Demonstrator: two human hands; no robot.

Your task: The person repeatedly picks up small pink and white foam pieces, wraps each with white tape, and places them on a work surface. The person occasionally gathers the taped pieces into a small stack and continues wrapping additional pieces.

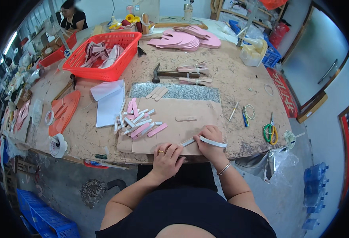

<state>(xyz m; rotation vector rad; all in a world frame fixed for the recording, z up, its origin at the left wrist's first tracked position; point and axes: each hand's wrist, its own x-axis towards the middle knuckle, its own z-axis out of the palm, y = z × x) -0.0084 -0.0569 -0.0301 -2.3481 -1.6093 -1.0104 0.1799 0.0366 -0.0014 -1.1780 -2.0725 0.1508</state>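
Note:
A narrow pale grey-white strip (214, 142) runs between my hands at the near edge of the table. My left hand (166, 159), with a ring on one finger, is closed on its left end. My right hand (211, 144) pinches it farther along, and its free end curves out past the wrist. Both hands rest low over a brown paper sheet (166, 111). Left of them lies a heap of short pink and white strips (142, 126). One flat tan piece (185, 118) lies beyond my hands, and several similar pieces (157, 93) rest on a speckled stone slab (198, 93).
Behind the slab lies a hammer (178, 74) beside bundled pink pieces (194, 67). A red basket (99, 73), white paper (110, 109) and tape roll (57, 146) are leftward. Scissors (270, 131) lie right. Pink cut sheets (178, 41) and a seated person (73, 18) are farther back.

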